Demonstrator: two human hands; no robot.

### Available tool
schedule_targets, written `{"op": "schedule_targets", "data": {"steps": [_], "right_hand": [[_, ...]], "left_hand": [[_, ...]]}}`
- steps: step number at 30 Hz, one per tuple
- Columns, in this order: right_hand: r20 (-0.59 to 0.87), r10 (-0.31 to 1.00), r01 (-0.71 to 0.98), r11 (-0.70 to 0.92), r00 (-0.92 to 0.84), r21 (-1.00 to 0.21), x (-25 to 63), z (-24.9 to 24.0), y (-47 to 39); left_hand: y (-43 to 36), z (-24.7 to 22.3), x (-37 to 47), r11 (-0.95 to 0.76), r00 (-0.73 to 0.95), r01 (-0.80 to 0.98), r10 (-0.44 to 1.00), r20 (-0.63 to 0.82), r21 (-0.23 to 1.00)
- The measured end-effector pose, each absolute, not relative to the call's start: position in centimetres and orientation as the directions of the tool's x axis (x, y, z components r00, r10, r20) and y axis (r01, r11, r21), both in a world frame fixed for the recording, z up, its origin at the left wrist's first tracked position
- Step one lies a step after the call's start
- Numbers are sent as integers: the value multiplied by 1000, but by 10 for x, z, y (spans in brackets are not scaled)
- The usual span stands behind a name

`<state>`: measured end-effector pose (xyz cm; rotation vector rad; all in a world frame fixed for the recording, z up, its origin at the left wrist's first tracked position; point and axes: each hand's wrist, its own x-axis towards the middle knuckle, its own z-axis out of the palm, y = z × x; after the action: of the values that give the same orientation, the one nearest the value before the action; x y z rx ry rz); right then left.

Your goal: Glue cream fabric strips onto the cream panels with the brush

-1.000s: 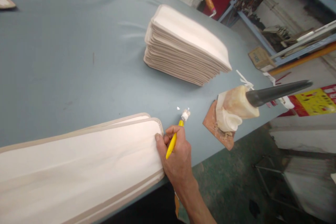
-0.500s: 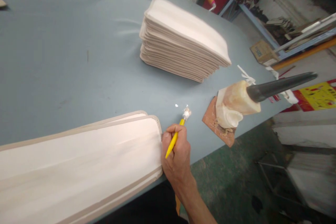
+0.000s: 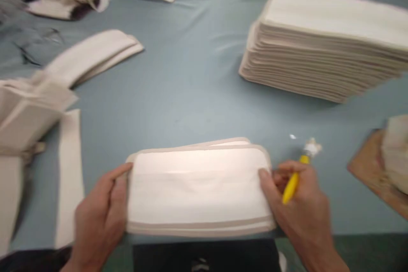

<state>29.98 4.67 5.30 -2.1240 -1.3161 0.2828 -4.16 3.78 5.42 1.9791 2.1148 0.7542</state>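
Observation:
A cream rectangular panel with rounded corners and a beige border [image 3: 197, 187] lies at the table's front edge, over at least one similar panel that peeks out behind and below it. My left hand [image 3: 102, 212] grips its left end, fingertips on the edge. In my right hand [image 3: 302, 208] is a brush with a yellow handle [image 3: 291, 187], its tip coated in white paste and pointing away from me. The right thumb rests on the panel's right end. Motion blurs both hands a little.
A tall stack of cream panels [image 3: 296, 59] stands at the back right. Right of the brush lies a brown board [image 3: 369, 157] with a pale block, partly cut off. Cream strips [image 3: 70, 170] and curved pieces [image 3: 95, 53] lie on the left of the grey-blue table [image 3: 178, 97].
The view has swung left, bringing my left hand at the panel's left end and the pieces on the left into sight. My right thumb is now on the panel; the brush is still held.

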Motion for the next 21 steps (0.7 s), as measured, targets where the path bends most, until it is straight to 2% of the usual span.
{"op": "schedule_targets", "data": {"steps": [3,7,14,21], "right_hand": [[103,859,745,-369,502,-556,301,52,49],[48,843,726,-431,536,-535,297,59,50],[-9,814,694,-500,581,-518,293,65,51],[-65,788,653,-551,613,-519,293,69,51]], "left_hand": [[36,56,-58,66,-166,922,957,237,382],[33,55,-51,125,-243,906,936,255,405],[23,58,-46,-30,-142,891,930,340,453],[22,54,-46,-81,-111,880,923,368,468]]}}
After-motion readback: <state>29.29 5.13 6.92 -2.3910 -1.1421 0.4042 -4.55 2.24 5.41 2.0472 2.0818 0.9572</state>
